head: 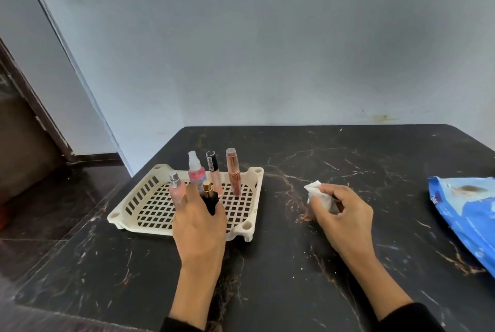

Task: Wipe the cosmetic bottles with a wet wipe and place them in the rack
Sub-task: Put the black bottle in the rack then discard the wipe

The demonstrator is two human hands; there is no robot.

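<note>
The left hand (199, 220) holds a black bottle (209, 199) over the rack (128, 204); four more bottles stand in it; the right hand (341, 215) grips a wipe (317, 192); a blue pack (466, 213) lies on the table (281, 264).

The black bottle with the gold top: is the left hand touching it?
Touching. The head view shows the left hand holding the black bottle over the rack, its fingers closed round the bottle's body.
</note>
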